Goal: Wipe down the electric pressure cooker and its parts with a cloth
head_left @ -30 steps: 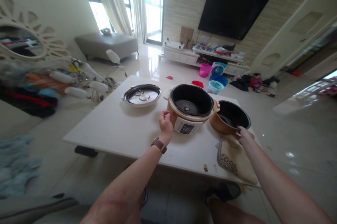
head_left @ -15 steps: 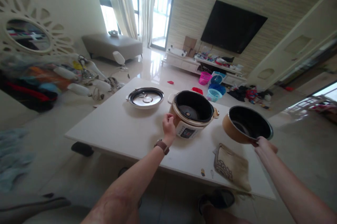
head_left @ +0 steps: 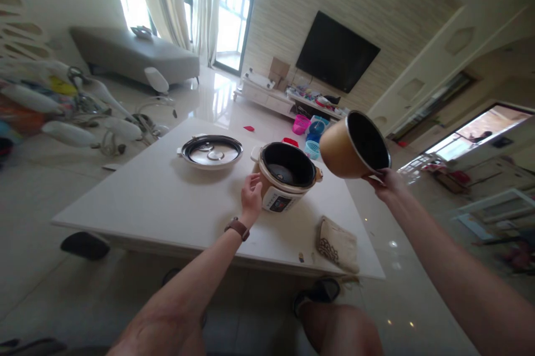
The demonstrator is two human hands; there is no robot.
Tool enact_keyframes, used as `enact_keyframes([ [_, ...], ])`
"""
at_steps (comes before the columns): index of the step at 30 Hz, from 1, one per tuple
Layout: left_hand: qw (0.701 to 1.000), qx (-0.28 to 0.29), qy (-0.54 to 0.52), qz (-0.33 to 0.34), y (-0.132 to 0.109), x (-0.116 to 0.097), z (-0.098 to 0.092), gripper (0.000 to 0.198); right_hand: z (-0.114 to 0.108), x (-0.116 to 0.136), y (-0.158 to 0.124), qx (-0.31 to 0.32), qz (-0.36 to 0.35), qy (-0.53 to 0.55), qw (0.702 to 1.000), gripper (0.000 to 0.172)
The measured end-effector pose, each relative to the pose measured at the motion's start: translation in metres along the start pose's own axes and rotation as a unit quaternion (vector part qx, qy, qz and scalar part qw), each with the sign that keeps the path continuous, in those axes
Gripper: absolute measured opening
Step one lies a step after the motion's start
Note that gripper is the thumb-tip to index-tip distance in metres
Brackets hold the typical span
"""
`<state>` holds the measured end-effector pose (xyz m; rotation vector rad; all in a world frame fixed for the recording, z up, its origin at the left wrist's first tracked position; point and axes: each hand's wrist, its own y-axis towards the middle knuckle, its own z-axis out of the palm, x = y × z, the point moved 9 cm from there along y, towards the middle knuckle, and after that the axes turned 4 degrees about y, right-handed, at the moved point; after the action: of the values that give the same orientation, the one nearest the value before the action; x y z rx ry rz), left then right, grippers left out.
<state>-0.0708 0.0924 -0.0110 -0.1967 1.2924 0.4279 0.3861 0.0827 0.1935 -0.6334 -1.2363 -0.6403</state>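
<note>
My right fingers (head_left: 385,178) hold a tipped round gold metal pot (head_left: 339,150) up by the far right corner of the white worktop (head_left: 167,200). My left fingers (head_left: 253,182) bend beside the round white-and-gold cooker (head_left: 271,184) near the far edge; I can't tell if they grip.

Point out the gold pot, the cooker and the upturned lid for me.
gold pot (head_left: 339,147): head view, on its outer wall.
cooker (head_left: 287,189): head view, on the front of its pale rim.
upturned lid (head_left: 212,154): head view, around the middle of its inner face.
</note>
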Motion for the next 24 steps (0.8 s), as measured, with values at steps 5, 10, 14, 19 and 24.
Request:
enact_keyframes([
  [5, 0.999, 0.044, -0.020, 0.016, -0.008, -0.017, 0.010, 0.035, 0.050, -0.026, -0.029, 0.037, 0.034, -0.067, 0.997, 0.022],
  [10, 0.996, 0.080, -0.024, 0.027, -0.009, -0.016, 0.018, 0.043, 0.088, -0.053, -0.053, 0.070, 0.059, -0.092, 0.992, 0.021],
  [14, 0.994, 0.100, -0.019, 0.038, -0.007, -0.012, 0.023, 0.046, 0.103, -0.073, -0.068, 0.076, 0.062, -0.106, 0.990, 0.018],
  [19, 0.992, 0.118, -0.033, 0.039, -0.009, -0.009, 0.026, 0.047, 0.112, -0.092, -0.078, 0.082, 0.060, -0.127, 0.987, 0.015],
  [24, 0.992, 0.117, -0.031, 0.026, -0.010, -0.005, 0.026, 0.047, 0.115, -0.104, -0.075, 0.080, 0.055, -0.154, 0.983, 0.018],
])
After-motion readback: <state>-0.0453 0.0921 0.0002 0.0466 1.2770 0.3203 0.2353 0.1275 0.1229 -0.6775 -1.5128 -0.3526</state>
